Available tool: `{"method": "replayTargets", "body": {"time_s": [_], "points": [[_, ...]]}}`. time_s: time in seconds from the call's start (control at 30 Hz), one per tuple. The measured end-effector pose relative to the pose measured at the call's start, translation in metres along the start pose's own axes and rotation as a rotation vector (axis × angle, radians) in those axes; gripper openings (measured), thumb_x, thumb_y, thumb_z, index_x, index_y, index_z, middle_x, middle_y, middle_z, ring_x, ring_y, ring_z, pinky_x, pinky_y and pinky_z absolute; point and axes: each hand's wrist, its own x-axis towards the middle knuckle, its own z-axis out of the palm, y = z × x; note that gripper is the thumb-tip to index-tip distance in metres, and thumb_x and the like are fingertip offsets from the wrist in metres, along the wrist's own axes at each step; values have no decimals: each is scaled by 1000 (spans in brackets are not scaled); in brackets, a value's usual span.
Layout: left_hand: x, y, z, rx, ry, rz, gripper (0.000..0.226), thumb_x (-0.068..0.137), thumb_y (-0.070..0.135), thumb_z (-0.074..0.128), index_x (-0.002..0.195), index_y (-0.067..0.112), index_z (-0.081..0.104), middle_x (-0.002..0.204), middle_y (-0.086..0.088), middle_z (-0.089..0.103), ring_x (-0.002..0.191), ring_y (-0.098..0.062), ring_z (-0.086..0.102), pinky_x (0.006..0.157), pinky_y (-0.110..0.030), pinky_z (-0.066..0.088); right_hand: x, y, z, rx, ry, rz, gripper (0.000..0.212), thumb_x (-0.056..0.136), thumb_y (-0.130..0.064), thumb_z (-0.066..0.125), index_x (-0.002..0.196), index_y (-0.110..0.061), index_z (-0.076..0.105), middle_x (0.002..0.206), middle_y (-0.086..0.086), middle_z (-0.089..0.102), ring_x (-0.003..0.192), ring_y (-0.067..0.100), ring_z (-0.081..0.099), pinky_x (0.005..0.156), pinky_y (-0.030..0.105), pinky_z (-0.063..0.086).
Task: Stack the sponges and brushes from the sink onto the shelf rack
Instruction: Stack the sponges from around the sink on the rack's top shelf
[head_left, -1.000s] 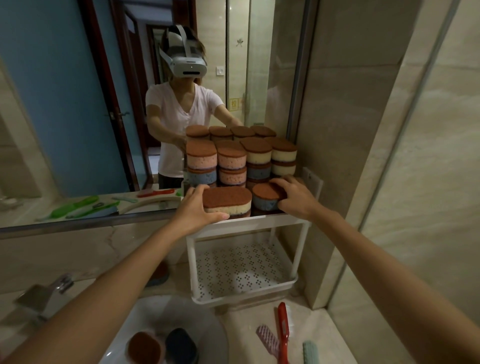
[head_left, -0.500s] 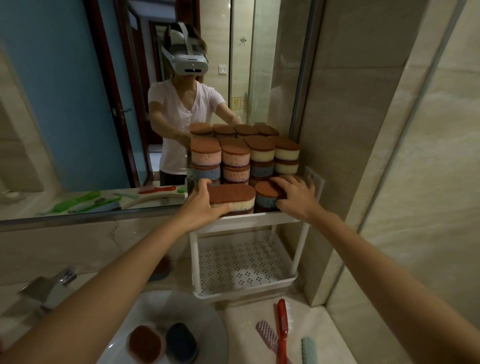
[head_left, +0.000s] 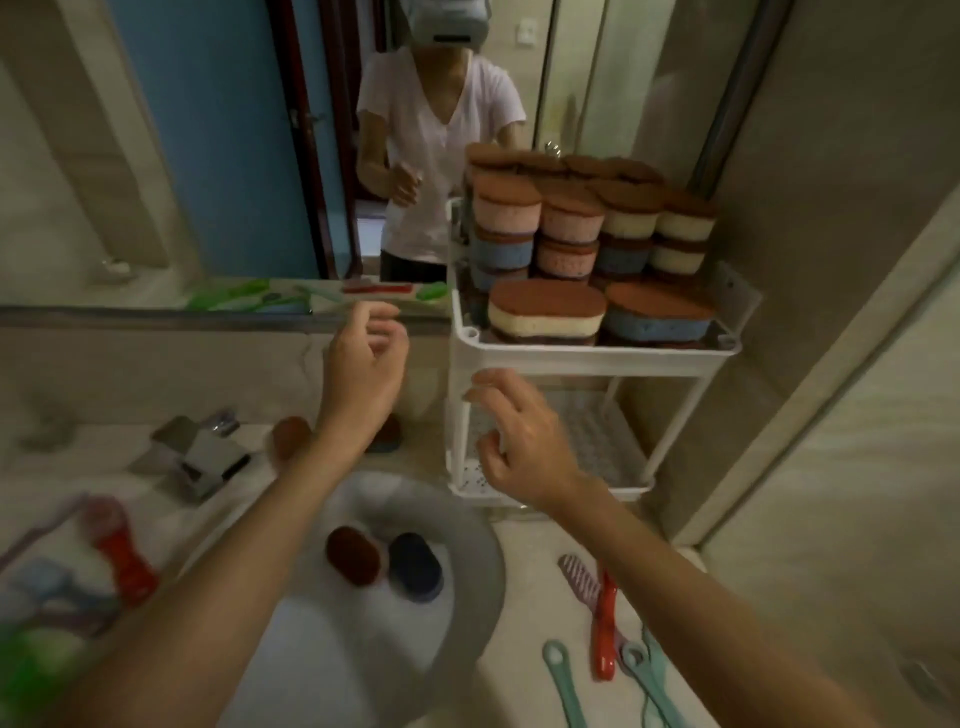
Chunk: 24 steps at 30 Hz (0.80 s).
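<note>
1. My left hand (head_left: 363, 369) hangs in the air with the fingers loosely curled and the thumb apart. It holds nothing.
2. My right hand (head_left: 522, 441) is also relaxed and half-curled, and holds nothing. Its fingertips (head_left: 475, 382) sit just under the front rim of the upper tier. I cannot confirm contact.
3. The shelf rack (head_left: 597, 358) stands at 1 o'clock from the right hand, in the wall corner.
4. The upper tier is packed with stacked sponges (head_left: 571, 228), brown faces up. In the front row, a cream sponge (head_left: 545, 312) and a blue sponge (head_left: 657, 319) lie side by side.
5. The perforated lower tier (head_left: 618, 457) shows behind the right hand.
6. The sink (head_left: 467, 597) lies at 6 o'clock from both hands. It contains a brown sponge (head_left: 353, 556) and a dark blue sponge (head_left: 415, 566), just beside each other.
7. On the tabletop (head_left: 524, 587) at 5 o'clock lie a red brush (head_left: 605, 629), a pink brush (head_left: 579, 571) touching it, and teal brushes (head_left: 563, 680).
8. The faucet (head_left: 200, 457) is at 9 o'clock from the sink. A red-handled brush (head_left: 124, 545) lies at 8 o'clock, blurred.
9. The mirror (head_left: 208, 156) fills the wall at 12 o'clock.
</note>
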Motion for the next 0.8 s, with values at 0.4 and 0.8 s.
{"method": "replayTargets", "body": {"time_s": [0.4,0.8], "points": [[-99,-244,-21,593,-633,-548,37,91,10,51,128,4,48,127,-17,54,116,-30,54,95,-33,42,-99,0,199,-28,-1077,582,52,93,-23,49,138,-6,32,143,16,36,128,33,41,105,39,35],[-84,-354,32,1151,-1041,13,85,87,14,59,150,15,2,159,-12,-1,147,-33,4,119,-43,19,-121,46,295,-63,-974,1006,71,84,-42,60,133,-1,30,135,16,39,127,31,38,105,38,34]]}}
